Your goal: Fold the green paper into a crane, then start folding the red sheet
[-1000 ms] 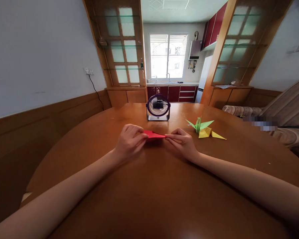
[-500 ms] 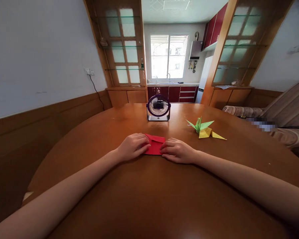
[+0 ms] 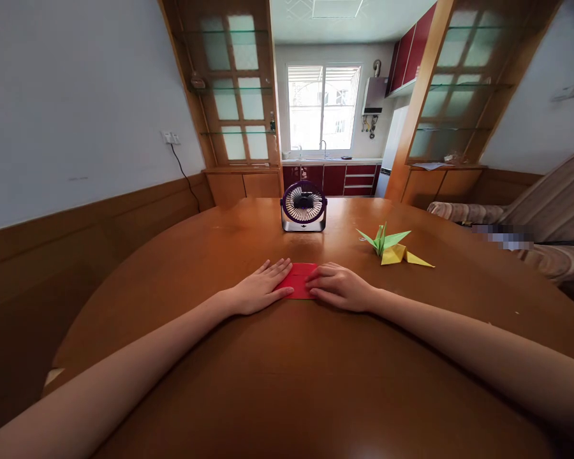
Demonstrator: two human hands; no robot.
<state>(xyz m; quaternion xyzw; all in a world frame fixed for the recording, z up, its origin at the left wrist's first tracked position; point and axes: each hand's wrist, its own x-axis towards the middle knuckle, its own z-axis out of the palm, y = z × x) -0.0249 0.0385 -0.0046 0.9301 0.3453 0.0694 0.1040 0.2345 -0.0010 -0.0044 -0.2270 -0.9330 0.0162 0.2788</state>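
Observation:
A red sheet of folding paper [image 3: 299, 280], folded into a flat oblong, lies on the table between my hands. My left hand [image 3: 261, 288] is spread flat over its left end, the fingers stretched out and pressing down. At the right end, the bent fingers and thumb of my right hand [image 3: 342, 287] close on the paper and cover that edge. To the right of this hand stand a green paper crane [image 3: 381, 241] and a yellow folded paper figure [image 3: 402, 255], which touch or overlap.
A small dark purple desk fan [image 3: 304, 205] stands on the brown wooden table [image 3: 287, 370], beyond the red paper. A striped armchair [image 3: 550, 210] is at the right, past the table's rounded edge.
My left hand has opened from a curled grip and now lies flat on the paper. The raised upper flap of the red paper now lies down. My right hand has barely moved.

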